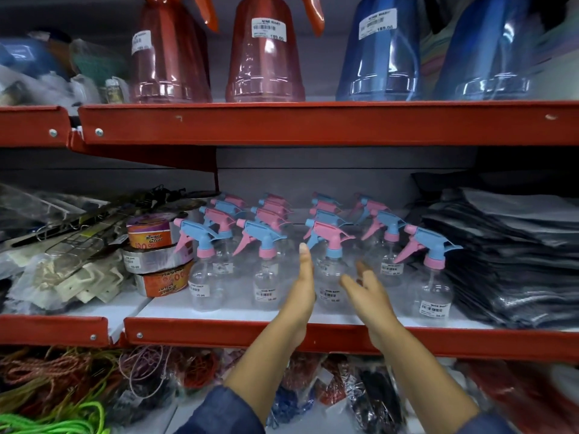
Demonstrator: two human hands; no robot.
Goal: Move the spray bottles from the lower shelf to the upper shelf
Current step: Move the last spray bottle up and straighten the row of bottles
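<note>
Several small clear spray bottles (266, 277) with pink and blue trigger heads stand in rows on the lower shelf (219, 335). My left hand (302, 286) reaches over the shelf's red front edge, fingers straight, just left of a bottle with a pink head (329, 267). My right hand (365, 288) is open on that bottle's right side, fingers spread. Neither hand touches a bottle. The upper shelf (313, 122) carries large red (266, 57) and blue (380, 57) spray bottles.
Stacked tape rolls (153, 255) and bagged hardware sit left of the small bottles. A pile of dark folded cloths (513, 255) lies to their right. Coils of coloured rope (62, 386) fill the shelf below. Mixed packets crowd the upper shelf's left end.
</note>
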